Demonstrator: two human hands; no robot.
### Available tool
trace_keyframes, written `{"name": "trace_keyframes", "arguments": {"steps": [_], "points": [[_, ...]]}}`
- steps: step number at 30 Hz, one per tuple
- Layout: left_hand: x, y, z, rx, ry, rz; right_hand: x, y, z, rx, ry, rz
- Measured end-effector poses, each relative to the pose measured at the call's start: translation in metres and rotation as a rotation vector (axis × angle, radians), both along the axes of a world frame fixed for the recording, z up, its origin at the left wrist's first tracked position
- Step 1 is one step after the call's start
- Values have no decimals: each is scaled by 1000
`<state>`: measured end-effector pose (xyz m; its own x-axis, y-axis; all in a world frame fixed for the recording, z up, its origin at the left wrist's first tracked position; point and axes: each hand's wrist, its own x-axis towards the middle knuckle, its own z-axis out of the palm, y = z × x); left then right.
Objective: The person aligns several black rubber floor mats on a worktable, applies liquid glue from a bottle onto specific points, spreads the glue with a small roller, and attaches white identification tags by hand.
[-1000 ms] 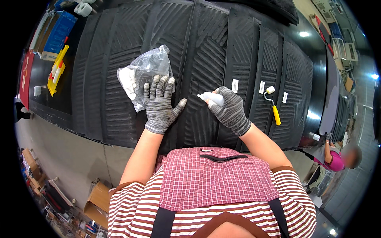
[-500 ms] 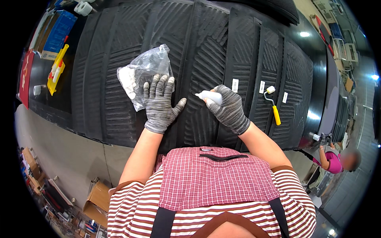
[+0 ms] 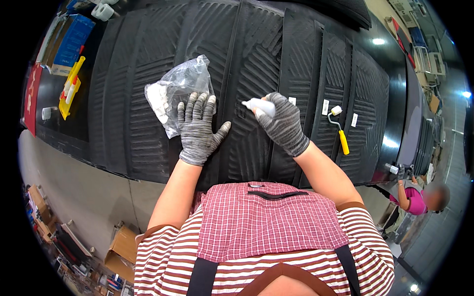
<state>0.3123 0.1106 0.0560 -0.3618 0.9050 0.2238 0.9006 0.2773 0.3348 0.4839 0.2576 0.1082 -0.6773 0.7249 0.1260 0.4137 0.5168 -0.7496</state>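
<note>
My right hand (image 3: 284,123), in a grey fingertip-coated glove, wraps round a small white squeeze bottle (image 3: 262,106). The bottle's narrow nozzle points left over a ribbed black panel (image 3: 254,59); whether it touches the surface I cannot tell. My left hand (image 3: 200,130), gloved alike, lies flat with fingers spread on the panels. Its fingertips rest on the lower edge of a clear plastic bag (image 3: 190,74), which has small white pieces (image 3: 159,101) in its left part. To the right of my right hand lies a small roller (image 3: 344,142) with a yellow handle.
White labels (image 3: 325,107) stick to the panels on the right. At the far left are a yellow tray (image 3: 68,101) with tools, a blue box (image 3: 74,42) and white rolls (image 3: 102,12). Another person (image 3: 414,196) stands by the table's right end.
My right hand has moved a little up and left with the bottle, now partly covering a white label. My left hand stays almost where it was.
</note>
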Motion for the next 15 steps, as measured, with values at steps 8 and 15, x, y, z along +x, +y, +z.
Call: {"name": "trace_keyframes", "arguments": {"steps": [8,15], "points": [[0,0,2,1,-10,2,8,-9,-4,-28,-5,44],[1,0,1,-3,7,1,5,-4,4,-144,-27,-22]]}}
